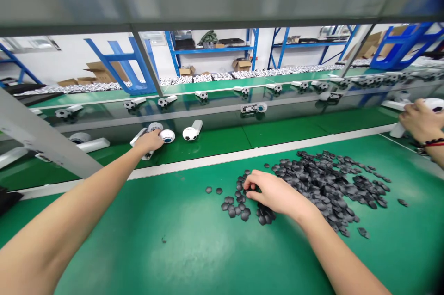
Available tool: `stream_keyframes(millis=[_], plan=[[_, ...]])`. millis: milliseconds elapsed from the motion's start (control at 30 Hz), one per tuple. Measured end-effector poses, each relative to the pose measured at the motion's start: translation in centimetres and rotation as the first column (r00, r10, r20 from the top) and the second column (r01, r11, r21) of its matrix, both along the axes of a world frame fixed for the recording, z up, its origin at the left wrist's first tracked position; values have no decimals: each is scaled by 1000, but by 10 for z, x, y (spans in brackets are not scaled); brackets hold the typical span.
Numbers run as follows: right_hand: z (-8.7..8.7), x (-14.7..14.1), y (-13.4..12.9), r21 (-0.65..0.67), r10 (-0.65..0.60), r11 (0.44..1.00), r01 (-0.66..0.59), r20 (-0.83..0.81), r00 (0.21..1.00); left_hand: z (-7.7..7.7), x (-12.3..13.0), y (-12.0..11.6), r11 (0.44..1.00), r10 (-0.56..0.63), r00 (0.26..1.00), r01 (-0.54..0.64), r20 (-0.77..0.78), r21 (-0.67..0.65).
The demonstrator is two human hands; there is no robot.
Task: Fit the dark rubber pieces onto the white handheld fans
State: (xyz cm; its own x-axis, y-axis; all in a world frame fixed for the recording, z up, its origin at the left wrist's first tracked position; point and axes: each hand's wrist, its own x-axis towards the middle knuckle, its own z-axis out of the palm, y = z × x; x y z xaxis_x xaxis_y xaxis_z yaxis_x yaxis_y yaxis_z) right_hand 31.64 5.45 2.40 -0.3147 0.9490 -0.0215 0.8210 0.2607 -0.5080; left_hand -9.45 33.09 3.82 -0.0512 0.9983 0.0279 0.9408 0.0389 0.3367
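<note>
My left hand (150, 141) reaches over the far ledge, its fingers on a group of white devices with round heads; one round white head (167, 136) shows by the fingertips. What exactly the fingers grip is hard to make out. Just to the right lies a white device with a football-patterned head (190, 134). My right hand (258, 185) is at the left side of a large pile of black pentagon pieces (321, 184) on the green table (187, 248). Its fingers are curled, and whether a piece sits between them is hidden.
At the right edge another person's hand (421, 121) holds a white device. A row of football-headed devices (243, 90) lines the conveyor behind. A slanted metal post (52, 135) stands left, a metal beam (208, 3) crosses above, and blue shelves (215, 48) stand behind.
</note>
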Motion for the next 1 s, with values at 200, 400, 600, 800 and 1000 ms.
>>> stream_keyframes(millis=[200,400,600,800,1000], plan=[[3,5,-1,-17,-44,999,45,54,998,-3,26,-37,997,-34,963,14,268,76],[1,1,0,-23,-37,999,38,38,999,-4,70,-117,971,-240,779,181,579,158],[-2,-1,3,-7,-3,1000,4,47,999,-4,94,-187,936,-262,509,340,820,88],[-7,-9,2,134,-27,991,21,42,999,-10,98,-219,880,-170,241,474,955,37],[2,-18,1,-46,-118,993,109,-327,938,-7,109,-249,855,-91,141,519,986,5]])
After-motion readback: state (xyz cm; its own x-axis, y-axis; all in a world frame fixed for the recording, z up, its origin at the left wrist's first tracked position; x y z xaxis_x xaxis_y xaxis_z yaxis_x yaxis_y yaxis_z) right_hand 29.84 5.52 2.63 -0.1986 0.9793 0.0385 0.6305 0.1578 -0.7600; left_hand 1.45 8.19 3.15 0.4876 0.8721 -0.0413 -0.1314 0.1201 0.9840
